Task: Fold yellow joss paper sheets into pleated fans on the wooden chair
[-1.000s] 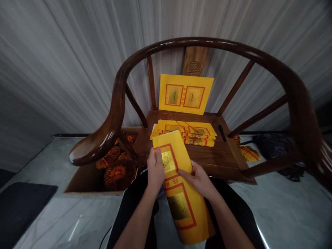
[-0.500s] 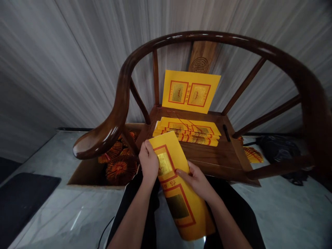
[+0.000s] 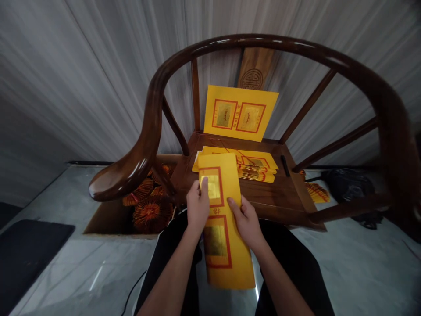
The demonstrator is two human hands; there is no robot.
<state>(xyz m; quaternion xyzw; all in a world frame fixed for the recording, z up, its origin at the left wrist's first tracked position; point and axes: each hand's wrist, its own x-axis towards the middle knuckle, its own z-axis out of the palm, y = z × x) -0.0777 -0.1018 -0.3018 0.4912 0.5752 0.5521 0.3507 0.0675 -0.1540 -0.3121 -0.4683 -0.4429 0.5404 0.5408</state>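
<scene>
Between both hands I hold a yellow sheet of joss paper (image 3: 230,259), printed with two red-framed gold squares and red characters. My left hand (image 3: 198,206) grips its left edge, thumb on the upper gold square. My right hand (image 3: 246,221) pinches the right edge near the middle, thumb on top. The sheet's long sides look curved or folded back; its underside is hidden. Just beyond, a stack of folded yellow joss paper (image 3: 256,172) lies on the chair seat (image 3: 226,139), partly covered by the held sheet. Another flat yellow sheet (image 3: 239,94) leans upright against the chair's back.
The chair's curved dark wooden armrest (image 3: 144,127) arches around the seat. A black pen-like object (image 3: 285,166) lies at the seat's right. On the floor at left stands a cardboard box (image 3: 105,219) with several pleated orange-red paper rosettes (image 3: 151,215). A black bag (image 3: 345,188) sits at right.
The held sheet has turned more upright and its far end now overlaps the stack. My left hand has shifted right and lower, its thumb moving onto the gold square.
</scene>
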